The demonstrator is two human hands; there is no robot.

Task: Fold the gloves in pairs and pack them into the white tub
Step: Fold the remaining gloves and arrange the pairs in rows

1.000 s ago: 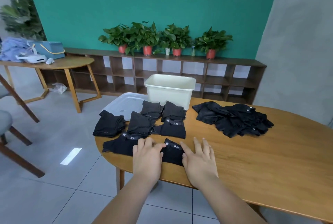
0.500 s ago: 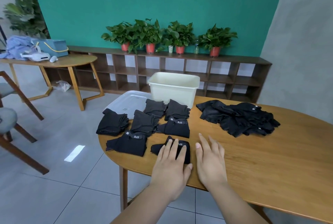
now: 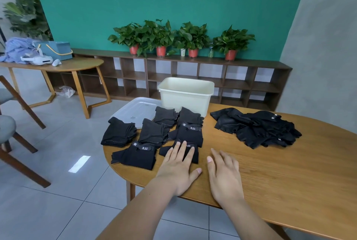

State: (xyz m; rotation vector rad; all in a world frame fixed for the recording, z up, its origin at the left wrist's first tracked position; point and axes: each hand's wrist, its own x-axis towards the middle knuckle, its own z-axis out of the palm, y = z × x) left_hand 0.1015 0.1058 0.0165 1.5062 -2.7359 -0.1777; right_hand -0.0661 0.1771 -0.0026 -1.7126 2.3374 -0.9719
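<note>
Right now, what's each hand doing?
Left hand: open, fingers flat on the folded glove pair.
Right hand: open, palm down over the table, holding nothing.

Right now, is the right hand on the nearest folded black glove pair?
No: the right hand lies flat on the bare oval wooden table, beside the folded black glove pair.

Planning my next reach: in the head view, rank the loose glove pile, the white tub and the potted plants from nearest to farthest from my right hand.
1. Loose glove pile, on the table ahead-right of the right hand.
2. White tub, at the table's far edge.
3. Potted plants, on the far shelf.
</note>
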